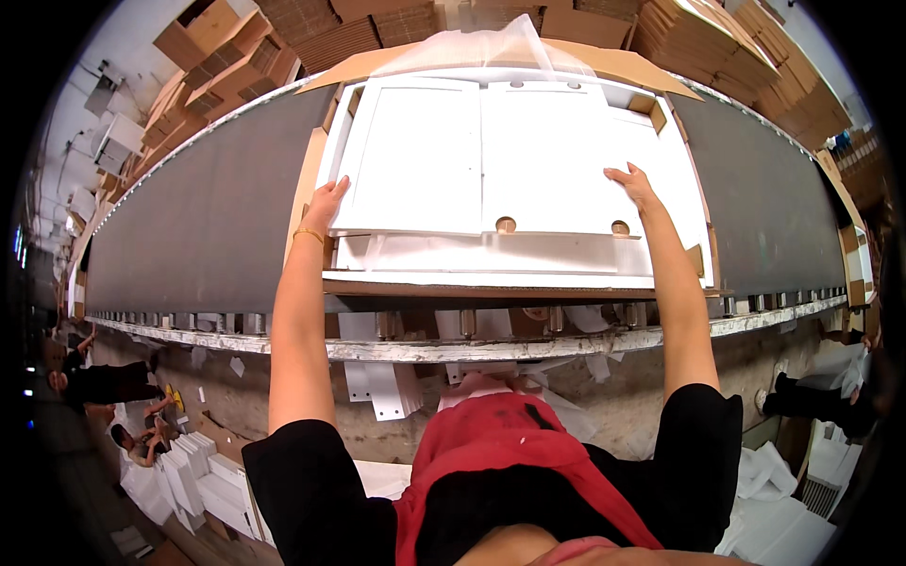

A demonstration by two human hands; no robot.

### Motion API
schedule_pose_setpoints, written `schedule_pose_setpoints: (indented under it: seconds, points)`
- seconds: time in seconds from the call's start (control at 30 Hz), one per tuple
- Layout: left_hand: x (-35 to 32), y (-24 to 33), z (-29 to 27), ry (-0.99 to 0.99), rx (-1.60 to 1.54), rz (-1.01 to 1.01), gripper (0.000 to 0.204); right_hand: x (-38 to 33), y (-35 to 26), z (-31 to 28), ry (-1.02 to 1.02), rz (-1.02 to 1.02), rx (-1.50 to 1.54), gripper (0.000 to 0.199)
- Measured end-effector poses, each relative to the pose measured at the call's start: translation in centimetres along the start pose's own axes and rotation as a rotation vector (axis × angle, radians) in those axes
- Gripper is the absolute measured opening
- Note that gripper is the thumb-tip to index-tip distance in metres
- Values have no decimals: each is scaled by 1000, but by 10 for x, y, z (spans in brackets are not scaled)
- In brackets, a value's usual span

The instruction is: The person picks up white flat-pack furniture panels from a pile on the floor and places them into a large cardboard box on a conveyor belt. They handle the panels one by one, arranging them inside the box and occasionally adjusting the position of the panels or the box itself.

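White panels (481, 156) lie flat in an open cardboard carton (604, 64) on the conveyor belt (208, 217), long axis crosswise. Left hand (326, 203) rests open-palmed on the left edge; right hand (632, 184) lies flat, fingers spread, on the right panel, gripping nothing.

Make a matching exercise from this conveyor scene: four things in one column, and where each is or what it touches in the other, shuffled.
Things:
1. left hand
2. right hand
3. clear plastic film
4. stacked cardboard sheets

Places:
A. at the far end of the open carton
B. on the right white panel, near its lower right part
C. beyond the belt, top right
D. at the lower left corner of the left white panel

Pairs: 1-D, 2-B, 3-A, 4-C
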State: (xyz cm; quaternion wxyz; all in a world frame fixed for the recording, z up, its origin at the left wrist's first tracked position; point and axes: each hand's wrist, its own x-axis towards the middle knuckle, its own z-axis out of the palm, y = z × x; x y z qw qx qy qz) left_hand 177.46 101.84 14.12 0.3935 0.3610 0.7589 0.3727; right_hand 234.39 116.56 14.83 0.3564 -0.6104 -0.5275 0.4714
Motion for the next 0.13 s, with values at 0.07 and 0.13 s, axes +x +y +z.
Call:
schedule_pose_setpoints:
  seconds: [0.07, 0.13]
  points:
    - [5, 5, 6, 210, 539, 220, 65, 11, 12, 6, 14, -25, -68, 84]
    - [3, 8, 7, 308, 810, 322, 67, 21, 21, 13, 1, -42, -49, 85]
